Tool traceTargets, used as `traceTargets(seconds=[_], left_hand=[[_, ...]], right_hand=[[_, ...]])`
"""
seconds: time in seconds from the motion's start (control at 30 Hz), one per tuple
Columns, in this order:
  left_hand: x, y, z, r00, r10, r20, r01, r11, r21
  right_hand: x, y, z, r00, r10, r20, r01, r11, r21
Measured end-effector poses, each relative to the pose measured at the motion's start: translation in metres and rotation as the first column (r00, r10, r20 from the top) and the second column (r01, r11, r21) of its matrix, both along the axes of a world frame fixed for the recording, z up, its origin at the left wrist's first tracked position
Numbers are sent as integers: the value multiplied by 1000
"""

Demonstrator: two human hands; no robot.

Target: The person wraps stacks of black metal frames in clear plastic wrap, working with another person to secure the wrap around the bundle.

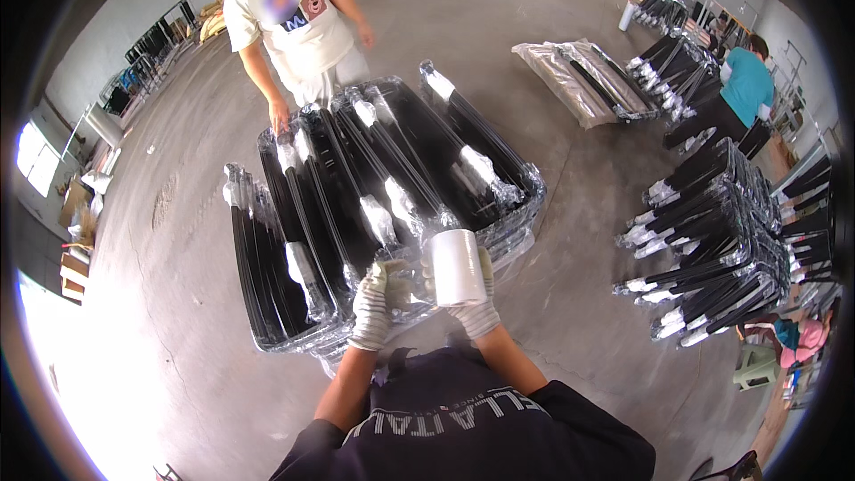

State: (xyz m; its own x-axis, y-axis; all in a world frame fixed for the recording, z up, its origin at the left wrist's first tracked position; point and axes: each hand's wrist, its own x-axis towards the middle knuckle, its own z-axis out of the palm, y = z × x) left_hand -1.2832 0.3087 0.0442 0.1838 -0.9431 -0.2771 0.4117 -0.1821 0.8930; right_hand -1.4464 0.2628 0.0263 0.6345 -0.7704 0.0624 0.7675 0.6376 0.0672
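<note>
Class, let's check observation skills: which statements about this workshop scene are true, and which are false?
1. The right hand holds a white roll. True.
2. Both of the wearer's hands are bare. False: the left hand and right hand wear pale gloves.
3. A person in a pale T-shirt stands beyond the wrapped black pile. True.
4. A stool is at the far left. False: the green stool is at lower right.
</note>
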Motion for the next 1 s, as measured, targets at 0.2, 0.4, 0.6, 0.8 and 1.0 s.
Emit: traceTargets(seconds=[0.2, 0.4, 0.6, 0.8, 1.0], left_hand=[[-13, 9, -55, 959, -248, 134, 222, 958, 182], [-54, 1, 2, 927, -365, 85, 344, 919, 192], [-73, 3, -5, 896, -428, 122, 410, 900, 148], [-79, 6, -47, 827, -479, 296, 394, 868, 303], [-77, 13, -30, 844, -484, 231, 434, 869, 238]], right_hand=[[-5, 2, -18, 994, -19, 112, 5, 992, 123], [-41, -4, -45, 955, -262, 137, 251, 964, 89], [-62, 12, 15, 969, -231, 86, 224, 971, 80], [-53, 35, 6, 898, -343, -276, 346, 938, -39], [-40, 37, -29, -393, -750, -533, -292, 651, -701]])
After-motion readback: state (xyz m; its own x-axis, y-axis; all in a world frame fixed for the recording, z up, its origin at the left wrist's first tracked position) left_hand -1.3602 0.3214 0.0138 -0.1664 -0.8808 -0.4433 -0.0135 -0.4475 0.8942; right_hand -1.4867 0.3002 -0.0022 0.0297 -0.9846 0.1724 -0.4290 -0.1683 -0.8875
